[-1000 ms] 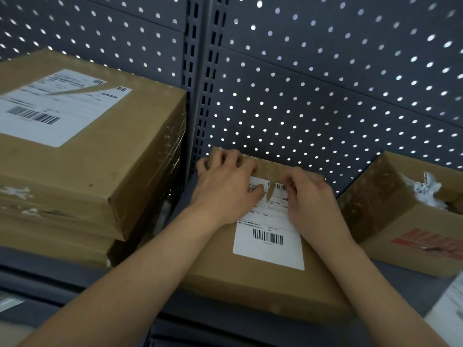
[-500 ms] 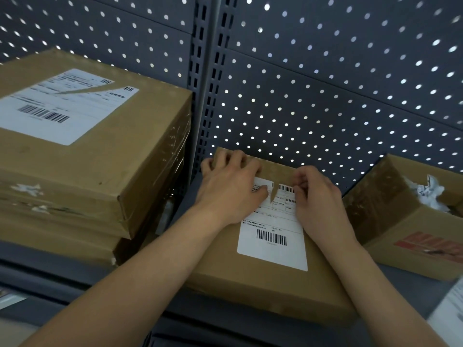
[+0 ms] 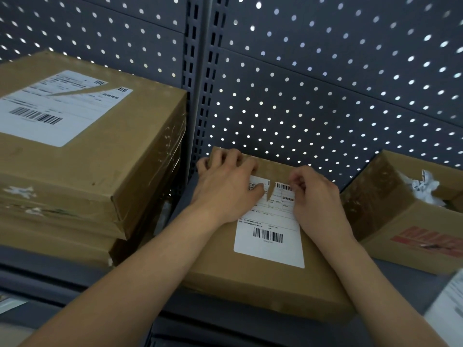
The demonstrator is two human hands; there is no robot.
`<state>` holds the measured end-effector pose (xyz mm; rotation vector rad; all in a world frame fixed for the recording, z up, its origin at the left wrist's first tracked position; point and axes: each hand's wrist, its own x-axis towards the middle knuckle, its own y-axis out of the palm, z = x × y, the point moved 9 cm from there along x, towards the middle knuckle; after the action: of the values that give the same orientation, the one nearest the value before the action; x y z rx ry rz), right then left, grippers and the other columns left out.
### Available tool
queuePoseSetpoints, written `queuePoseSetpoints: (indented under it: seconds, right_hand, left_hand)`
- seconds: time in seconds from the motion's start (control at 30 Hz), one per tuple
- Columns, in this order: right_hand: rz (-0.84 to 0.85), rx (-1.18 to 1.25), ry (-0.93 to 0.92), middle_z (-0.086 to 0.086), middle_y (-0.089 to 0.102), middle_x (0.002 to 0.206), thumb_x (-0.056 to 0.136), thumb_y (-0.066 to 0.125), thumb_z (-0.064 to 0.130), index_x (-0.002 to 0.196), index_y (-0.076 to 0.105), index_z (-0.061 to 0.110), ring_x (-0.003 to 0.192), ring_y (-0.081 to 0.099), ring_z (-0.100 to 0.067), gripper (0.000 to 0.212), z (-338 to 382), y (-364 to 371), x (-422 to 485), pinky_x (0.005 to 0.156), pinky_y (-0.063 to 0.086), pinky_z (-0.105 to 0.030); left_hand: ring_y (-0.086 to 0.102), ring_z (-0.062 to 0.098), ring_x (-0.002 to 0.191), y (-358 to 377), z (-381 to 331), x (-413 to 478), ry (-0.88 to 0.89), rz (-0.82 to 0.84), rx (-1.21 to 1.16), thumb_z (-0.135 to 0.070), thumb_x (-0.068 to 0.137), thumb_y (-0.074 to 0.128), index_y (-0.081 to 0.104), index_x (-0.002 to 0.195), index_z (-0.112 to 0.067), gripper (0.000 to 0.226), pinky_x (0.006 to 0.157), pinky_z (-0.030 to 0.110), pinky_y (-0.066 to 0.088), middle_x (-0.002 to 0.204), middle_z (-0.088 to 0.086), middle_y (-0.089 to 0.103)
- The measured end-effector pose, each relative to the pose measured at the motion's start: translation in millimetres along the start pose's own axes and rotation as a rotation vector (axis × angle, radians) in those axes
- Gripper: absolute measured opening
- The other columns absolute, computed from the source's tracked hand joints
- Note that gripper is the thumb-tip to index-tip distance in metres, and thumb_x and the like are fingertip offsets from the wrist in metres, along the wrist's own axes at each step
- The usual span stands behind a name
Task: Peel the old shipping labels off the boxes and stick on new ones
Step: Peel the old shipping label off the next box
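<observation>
- Dark grey perforated metal back panel [image 3: 325, 83] stood behind everything in the head view, light showing through its holes; a slotted grey upright [image 3: 200, 71] split it into two bays.
- Dark grey metal shelf [image 3: 406, 281] ran below it and carried all the boxes.
- Flat brown cardboard box [image 3: 225, 271] lay in the middle of the shelf, its far edge against the back panel.
- White shipping label [image 3: 269, 249] with a black barcode was stuck on top of that box, right of centre. A wedge-shaped tear ran down from its far edge and showed cardboard beneath.
- Left hand [image 3: 225, 186] lay palm down on the far left part of the box, fingers spread to the far edge, thumb resting on the label's far left corner, holding nothing.
- Right hand [image 3: 318, 199] had its fingers curled tight, with the tips pinching the label's far right corner beside the tear.
- Taller stack of wide brown taped cartons [image 3: 125, 159] sat in the left bay, the top one bearing a large white barcode label [image 3: 57, 108] with a long tear.
- Open brown carton [image 3: 400, 221] stood on the right, near the central box, with crumpled white paper [image 3: 423, 186] inside and a red printed patch [image 3: 426, 239] on its near side.
- Blurred white sheet [image 3: 451, 296] showed at the lower right edge; its print was unreadable.
</observation>
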<state>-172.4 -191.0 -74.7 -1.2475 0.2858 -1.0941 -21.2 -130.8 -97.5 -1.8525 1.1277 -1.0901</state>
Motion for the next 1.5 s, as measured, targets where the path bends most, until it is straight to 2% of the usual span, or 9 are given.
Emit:
queuePoseSetpoints:
  seconds: [0.07, 0.17, 0.4, 0.6, 0.77, 0.97, 1.13, 1.3, 1.5]
  right_hand:
    - [-0.021, 0.051, 0.036, -0.002, 0.063, 0.094, 0.094, 0.054, 0.001, 0.101, 0.060, 0.016, 0.091, 0.058, -0.017, 0.017, -4, -5, -2, 0.077, 0.049, -0.030]
    - [-0.015, 0.071, 0.045, -0.001, 0.063, 0.091, 0.092, 0.055, 0.001, 0.098, 0.060, 0.015, 0.090, 0.058, -0.017, 0.016, -3, -7, -2, 0.077, 0.050, -0.031]
    - [0.019, -0.044, -0.007, -0.002, 0.058, 0.091, 0.089, 0.051, -0.005, 0.093, 0.055, 0.016, 0.088, 0.051, -0.017, 0.023, 2, -2, -5, 0.070, 0.042, -0.030]
    - [0.035, -0.054, -0.019, -0.002, 0.058, 0.095, 0.088, 0.052, -0.008, 0.091, 0.053, 0.018, 0.093, 0.050, -0.019, 0.026, 4, 1, -2, 0.072, 0.037, -0.027]
    - [-0.004, -0.032, -0.002, -0.002, 0.060, 0.094, 0.090, 0.053, -0.003, 0.095, 0.058, 0.013, 0.093, 0.051, -0.017, 0.018, 2, -4, -4, 0.072, 0.036, -0.027]
    - [-0.008, -0.123, -0.001, -0.001, 0.055, 0.088, 0.089, 0.051, -0.002, 0.088, 0.049, 0.018, 0.085, 0.049, -0.018, 0.021, 4, -4, -5, 0.065, 0.036, -0.031]
    - [-0.007, -0.187, -0.050, 0.000, 0.051, 0.085, 0.086, 0.051, -0.007, 0.088, 0.047, 0.018, 0.080, 0.046, -0.017, 0.025, 8, -2, -4, 0.055, 0.027, -0.023]
    - [-0.041, -0.128, -0.005, -0.003, 0.057, 0.089, 0.087, 0.052, -0.007, 0.089, 0.050, 0.016, 0.085, 0.050, -0.018, 0.023, 2, -5, -5, 0.064, 0.040, -0.031]
    - [-0.054, -0.165, -0.050, -0.003, 0.055, 0.084, 0.086, 0.052, -0.008, 0.085, 0.046, 0.018, 0.080, 0.050, -0.019, 0.027, 5, -4, -4, 0.062, 0.036, -0.029]
  left_hand:
    - [0.027, 0.022, 0.130, 0, 0, 0, 0.002, -0.006, -0.002, -0.056, 0.088, 0.047, 0.051, 0.120, -0.035, 0.038, 0.104, 0.047, 0.021, 0.130, -0.007, 0.045]
    - [0.027, 0.023, 0.131, 0, 0, 0, 0.000, -0.005, -0.005, -0.056, 0.088, 0.047, 0.051, 0.119, -0.034, 0.038, 0.104, 0.048, 0.021, 0.131, -0.006, 0.045]
    - [0.026, 0.023, 0.132, -1, 0, 0, -0.006, 0.001, -0.002, -0.055, 0.089, 0.047, 0.050, 0.123, -0.034, 0.041, 0.106, 0.048, 0.021, 0.133, -0.006, 0.043]
    - [0.027, 0.022, 0.130, -1, 0, 0, -0.004, -0.010, -0.006, -0.055, 0.089, 0.048, 0.051, 0.121, -0.034, 0.039, 0.104, 0.047, 0.022, 0.131, -0.007, 0.044]
    - [0.026, 0.023, 0.131, 0, -1, 0, -0.003, -0.006, 0.002, -0.056, 0.089, 0.047, 0.051, 0.121, -0.034, 0.040, 0.105, 0.048, 0.022, 0.131, -0.006, 0.044]
    - [0.026, 0.024, 0.132, 1, 0, 1, -0.006, 0.002, 0.002, -0.056, 0.089, 0.047, 0.051, 0.123, -0.034, 0.041, 0.105, 0.049, 0.022, 0.132, -0.006, 0.044]
    - [0.026, 0.023, 0.131, 1, 1, 1, -0.008, 0.005, -0.001, -0.056, 0.089, 0.048, 0.051, 0.124, -0.035, 0.041, 0.105, 0.049, 0.022, 0.132, -0.007, 0.044]
    - [0.027, 0.025, 0.130, 1, 1, 1, -0.011, 0.002, 0.008, -0.056, 0.088, 0.048, 0.052, 0.122, -0.034, 0.040, 0.103, 0.049, 0.022, 0.131, -0.006, 0.044]
    - [0.028, 0.024, 0.130, 1, 1, 2, -0.012, 0.010, -0.003, -0.055, 0.089, 0.048, 0.052, 0.122, -0.034, 0.040, 0.104, 0.049, 0.022, 0.131, -0.005, 0.044]
